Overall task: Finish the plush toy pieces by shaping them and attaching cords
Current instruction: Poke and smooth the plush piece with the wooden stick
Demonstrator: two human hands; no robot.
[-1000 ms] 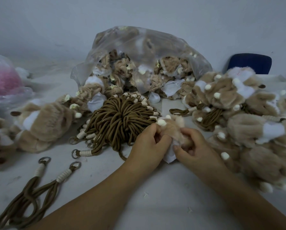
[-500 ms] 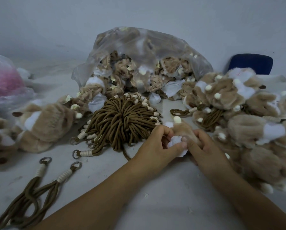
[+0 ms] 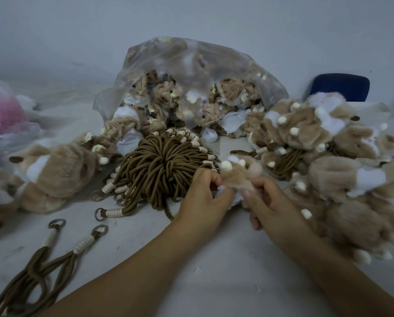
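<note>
Just above the white counter, near its middle, the left grip and the right grip both held one small tan plush piece. Their fingers were curled tight into its lower edge, where some white fabric showed between them. A cream nub stood at the top of the piece. Just left of the hands lay a thick bundle of brown cords, their wrapped ends and metal rings fanned outward. Two loose cords lay apart at the near left. Behind the bundle a clear plastic bag spilled more tan pieces onto the counter. A pile of plush toys crowded the right side, and another plush toy lay at the left. A bag of pink material sat at the far left, and a blue chair stood behind the pile.
</note>
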